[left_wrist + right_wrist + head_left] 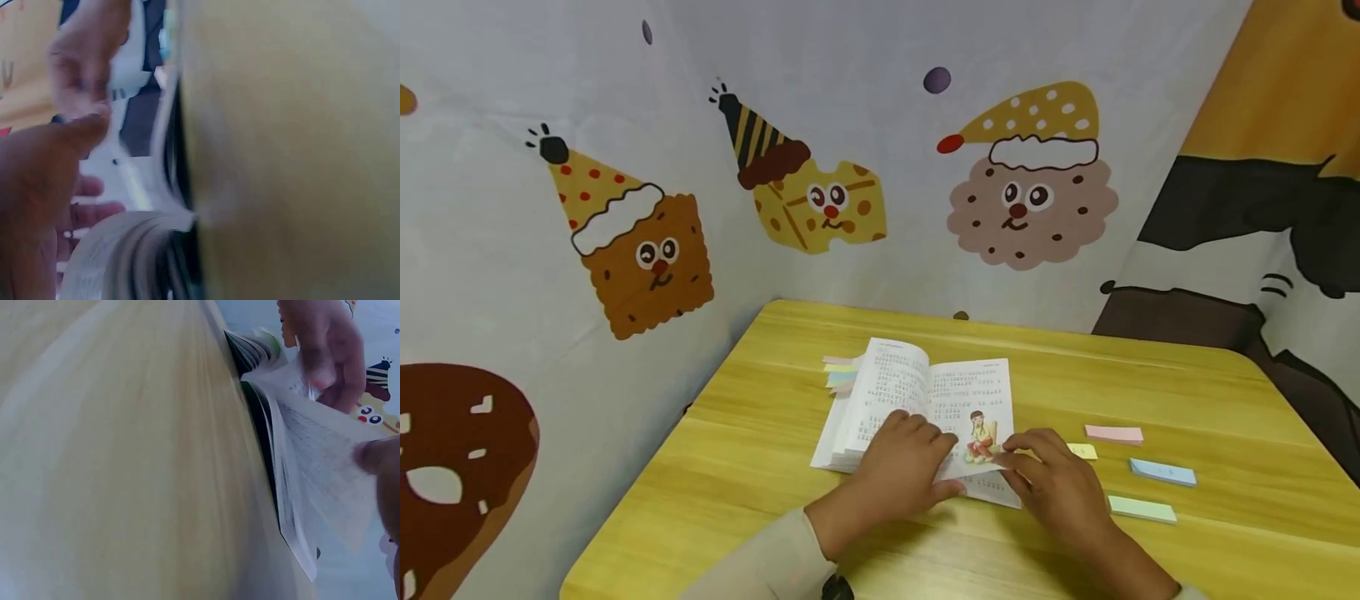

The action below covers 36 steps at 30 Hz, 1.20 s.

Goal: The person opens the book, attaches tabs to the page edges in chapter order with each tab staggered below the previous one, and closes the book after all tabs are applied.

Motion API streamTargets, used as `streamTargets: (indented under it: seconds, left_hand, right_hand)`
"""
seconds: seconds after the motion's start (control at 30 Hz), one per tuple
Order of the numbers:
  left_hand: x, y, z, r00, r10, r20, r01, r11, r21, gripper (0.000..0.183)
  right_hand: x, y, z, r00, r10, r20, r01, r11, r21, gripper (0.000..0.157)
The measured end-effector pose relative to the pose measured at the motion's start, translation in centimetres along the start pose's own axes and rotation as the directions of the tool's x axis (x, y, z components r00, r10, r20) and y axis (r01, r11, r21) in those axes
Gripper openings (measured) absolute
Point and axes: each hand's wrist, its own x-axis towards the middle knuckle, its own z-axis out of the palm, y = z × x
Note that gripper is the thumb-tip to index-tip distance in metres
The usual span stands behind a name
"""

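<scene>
An open book (891, 375) with printed text lies on the table. Its right page (970, 383) carries a coloured drawing of a seated figure. My left hand (906, 462) rests across the lower part of the book near the spine, its thumb pointing right. At the lower right corner, my right hand (1056, 483) pinches the illustrated page between thumb and fingers. That page (337, 462) is raised off the leaves below it in the right wrist view, with the thumb (375, 456) against it. Blurred in the left wrist view, the book's curved page edges (125, 250) show beside the left fingers.
Coloured tabs (841, 372) stick out from the book's left edge. To the right of the right hand lie pink (1114, 434), blue (1162, 472), green (1142, 509) and partly hidden yellow sticky-note strips (1084, 451). A cartoon-printed cloth (895, 283) hangs behind the wooden table (715, 467).
</scene>
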Motion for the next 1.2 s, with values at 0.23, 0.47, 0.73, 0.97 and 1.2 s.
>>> streamTargets:
  seconds: [0.23, 0.47, 0.73, 0.97, 1.2]
  left_hand:
    - [0.5, -0.1, 0.0, 0.977, -0.177, -0.119, 0.189, 0.977, 0.097, 0.099]
    - [0.2, -0.2, -0.2, 0.996, 0.056, 0.070, -0.065, 0.989, 0.130, 0.030]
    - [-0.2, 0.3, 1.1, 0.980, 0.092, 0.174, -0.091, 0.996, -0.017, 0.032]
    - [0.0, 0.5, 1.3, 0.983, 0.040, 0.182, -0.033, 0.999, -0.039, 0.027]
    - [0.3, 0.0, 0.8, 0.959, -0.213, -0.184, 0.228, 0.972, 0.060, 0.100]
  right_hand:
    - [-0.3, -0.4, 0.2, 0.955, 0.193, 0.226, -0.190, 0.981, -0.036, 0.053]
    - [-0.9, 0.0, 0.2, 0.859, 0.153, 0.488, -0.167, 0.986, -0.015, 0.033]
    - [-0.6, 0.2, -0.1, 0.900, 0.088, 0.426, -0.085, 0.996, -0.025, 0.008]
    - [-0.2, 0.2, -0.2, 0.969, 0.116, 0.220, -0.110, 0.993, -0.039, 0.032]
    - [-0.6, 0.4, -0.2, 0.971, 0.148, 0.188, -0.141, 0.989, -0.052, 0.066]
